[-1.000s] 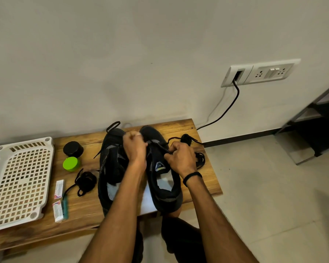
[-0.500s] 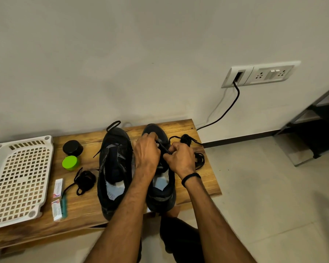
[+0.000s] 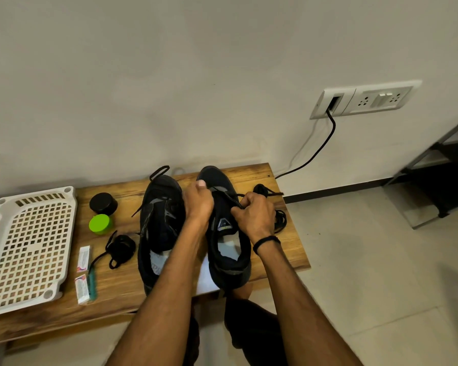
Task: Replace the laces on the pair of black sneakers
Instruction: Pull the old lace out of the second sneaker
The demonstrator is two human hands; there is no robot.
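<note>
Wooden bench (image 3: 288, 249) against a plain wall, both sneakers standing side by side on it with heels toward the person, presumably so the eyelets face up within reach. The left hand (image 3: 198, 204) is curled over the forepart of the right sneaker (image 3: 230, 260), apparently to steady it. The right hand (image 3: 254, 215) pinches a black lace (image 3: 242, 194) at the eyelet row, fingers closed on it. Which eyelet it serves is hidden.

The left sneaker (image 3: 159, 228) stands untouched, a loose strand at its toe. A coiled lace (image 3: 121, 249) lies just beside it, and another bundle (image 3: 280, 220) lies beyond the right hand. Judged stage: lacing of the right sneaker in hand, the pair unfinished.
</note>
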